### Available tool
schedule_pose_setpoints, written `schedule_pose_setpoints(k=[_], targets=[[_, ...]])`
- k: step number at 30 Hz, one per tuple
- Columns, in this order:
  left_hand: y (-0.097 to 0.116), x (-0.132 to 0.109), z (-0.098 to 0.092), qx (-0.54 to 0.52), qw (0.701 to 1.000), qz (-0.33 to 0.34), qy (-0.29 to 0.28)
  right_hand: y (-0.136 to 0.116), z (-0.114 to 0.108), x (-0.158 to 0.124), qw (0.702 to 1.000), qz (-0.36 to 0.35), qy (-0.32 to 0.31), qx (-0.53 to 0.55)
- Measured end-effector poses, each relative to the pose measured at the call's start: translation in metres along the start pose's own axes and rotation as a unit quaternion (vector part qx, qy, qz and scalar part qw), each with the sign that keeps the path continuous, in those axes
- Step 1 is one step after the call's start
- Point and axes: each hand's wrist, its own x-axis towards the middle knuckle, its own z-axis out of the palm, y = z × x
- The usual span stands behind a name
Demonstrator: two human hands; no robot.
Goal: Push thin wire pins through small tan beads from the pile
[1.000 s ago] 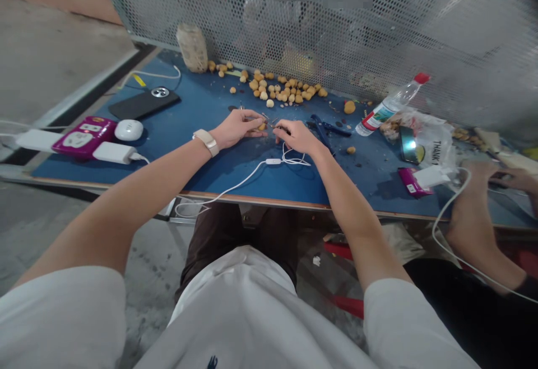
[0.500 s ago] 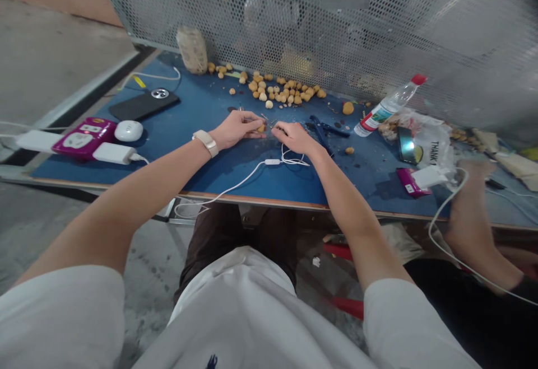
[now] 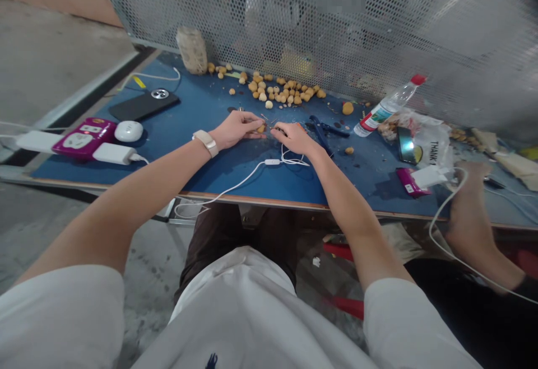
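My left hand (image 3: 239,128), with a pale band on its wrist, pinches a small tan nut-like ball (image 3: 261,129) between thumb and fingers. Just to the right, my right hand (image 3: 294,136) is closed around a thin dark tool (image 3: 278,130) whose tip points at the ball; most of it is hidden by the fingers. Thin metal pieces (image 3: 269,120) lie just beyond the fingertips. Behind both hands spreads a pile of similar tan balls (image 3: 290,92). Blue-handled pliers (image 3: 321,134) rest beside my right hand, and a white cable (image 3: 272,162) with an inline switch runs below it.
A cloudy jar (image 3: 192,50) stands by the perforated metal screen (image 3: 235,10). Left are a black phone (image 3: 143,104), a white earbud case (image 3: 128,131) and a purple power strip (image 3: 84,138). Right are a water bottle (image 3: 386,108), a plastic bag (image 3: 437,134) and another person's arm (image 3: 471,218).
Both hands stay almost in place; my right hand's fingers have shifted very slightly. The other person's arm at the right has moved a little.
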Motion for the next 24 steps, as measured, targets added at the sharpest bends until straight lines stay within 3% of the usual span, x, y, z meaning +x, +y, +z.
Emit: schedule_pose_setpoints(k=[18,24], targets=[[0.0027,-0.001,0.0025,-0.007,1.0,0.009,0.017,0.0012,0.0021,0.0027,1.0,0.002,-0.007,0.002],[0.0017,0.0015,0.0005,-0.008,1.0,0.008,0.024,0.0003,0.0036,0.0083,1.0,0.007,0.022,-0.003]])
